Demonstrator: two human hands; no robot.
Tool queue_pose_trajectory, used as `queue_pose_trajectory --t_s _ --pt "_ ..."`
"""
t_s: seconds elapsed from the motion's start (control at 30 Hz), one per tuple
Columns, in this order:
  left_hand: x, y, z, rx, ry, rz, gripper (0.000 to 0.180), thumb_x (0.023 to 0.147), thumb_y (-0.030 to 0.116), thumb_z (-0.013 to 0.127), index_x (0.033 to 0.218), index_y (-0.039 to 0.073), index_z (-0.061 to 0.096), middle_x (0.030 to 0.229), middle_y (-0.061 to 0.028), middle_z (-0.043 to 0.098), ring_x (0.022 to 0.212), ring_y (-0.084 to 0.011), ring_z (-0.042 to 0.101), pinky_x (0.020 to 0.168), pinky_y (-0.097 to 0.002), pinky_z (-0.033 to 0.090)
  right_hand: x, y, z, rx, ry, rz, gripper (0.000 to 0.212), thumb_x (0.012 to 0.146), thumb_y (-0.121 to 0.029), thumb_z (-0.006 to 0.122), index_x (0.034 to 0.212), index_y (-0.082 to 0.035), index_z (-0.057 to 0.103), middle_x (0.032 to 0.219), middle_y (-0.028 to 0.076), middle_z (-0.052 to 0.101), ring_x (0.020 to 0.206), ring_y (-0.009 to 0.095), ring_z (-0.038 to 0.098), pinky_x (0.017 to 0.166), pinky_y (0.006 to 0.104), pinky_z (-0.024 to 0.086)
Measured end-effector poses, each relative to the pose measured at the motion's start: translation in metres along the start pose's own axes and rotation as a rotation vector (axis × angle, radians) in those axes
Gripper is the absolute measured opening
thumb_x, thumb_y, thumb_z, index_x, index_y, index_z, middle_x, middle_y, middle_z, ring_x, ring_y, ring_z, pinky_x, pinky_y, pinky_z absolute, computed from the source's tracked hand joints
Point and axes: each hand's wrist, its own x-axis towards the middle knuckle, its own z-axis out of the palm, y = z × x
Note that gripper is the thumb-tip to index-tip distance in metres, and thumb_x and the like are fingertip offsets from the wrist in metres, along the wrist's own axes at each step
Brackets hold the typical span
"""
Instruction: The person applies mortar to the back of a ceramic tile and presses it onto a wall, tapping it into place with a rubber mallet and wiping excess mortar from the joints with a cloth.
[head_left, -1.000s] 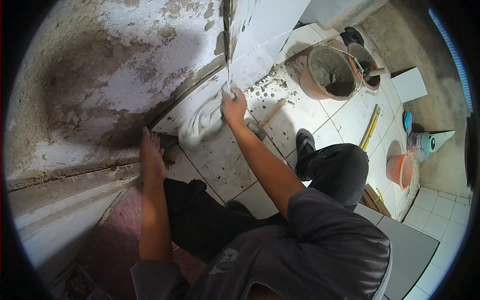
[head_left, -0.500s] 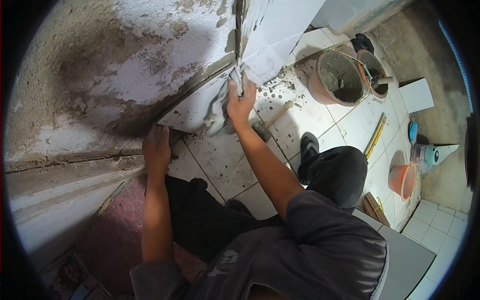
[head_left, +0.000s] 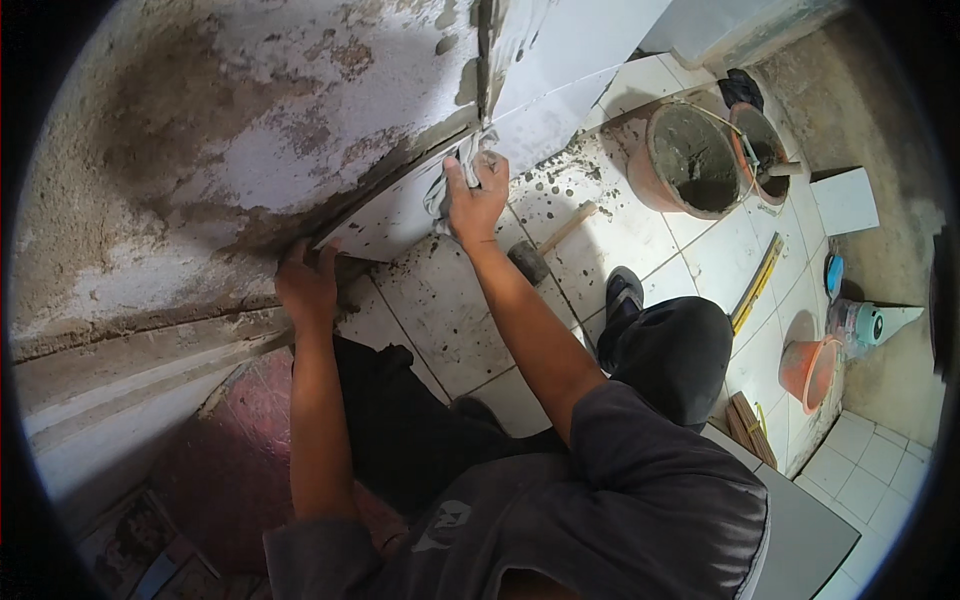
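A white tile stands on edge along the foot of the rough wall, its face spotted with grey mortar. My right hand is closed on a crumpled grey rag, pressed to the tile near the wall's corner. At the tile's left end is my left hand, with thumb and fingers apart and touching the corner; the fingertips are partly hidden against the wall. On the floor right of my right forearm lies a mallet with a dark head and a wooden handle.
Two mortar buckets stand at the back right. A yellow level, an orange bucket, wood strips and a loose white tile lie farther right. Mortar crumbs dot the floor tiles.
My right hand has shifted slightly with the rag, which is now bunched closer to it instead of hanging down. My left thumb and fingers have spread at the tile's end.
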Motion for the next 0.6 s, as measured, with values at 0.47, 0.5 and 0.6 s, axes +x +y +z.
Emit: queue_pose_trajectory --t_s 0.47,0.5,0.6 --pt "-0.002 -0.003 -0.02 0.058 -0.094 -0.119 0.047 0.075 0.039 0.064 0.1 -0.001 0.062 0.091 -0.0209 0.063 0.088 -0.0331 0.061 0.076 -0.0376 0.047 -0.086 0.088 -0.013 -0.24 0.06 0.448 0.034 0.082 -0.018 0.056 0.105 0.006 0.057 0.096 0.021 0.057 0.089 0.033 0.054 0.082 0.039 0.04" --pt "-0.006 -0.004 -0.024 -0.076 -0.063 -0.114 0.04 0.075 0.033 0.063 0.099 0.001 0.063 0.091 -0.0187 0.064 0.087 -0.0309 0.062 0.076 -0.0361 0.048 -0.083 0.101 -0.014 -0.002 0.101 0.701 0.033 0.081 -0.018 0.056 0.103 0.007 0.057 0.1 0.022 0.057 0.091 0.033 0.054 0.081 0.039 0.04" --pt "-0.02 -0.022 -0.044 -0.245 -0.018 -0.183 0.028 0.076 0.022 0.061 0.097 0.003 0.063 0.089 -0.0148 0.065 0.085 -0.0268 0.062 0.075 -0.0332 0.047 -0.115 0.12 0.023 0.093 -0.054 0.999 0.039 0.079 -0.02 0.058 0.106 0.008 0.055 0.104 0.021 0.058 0.093 0.031 0.055 0.083 0.0378 0.041"
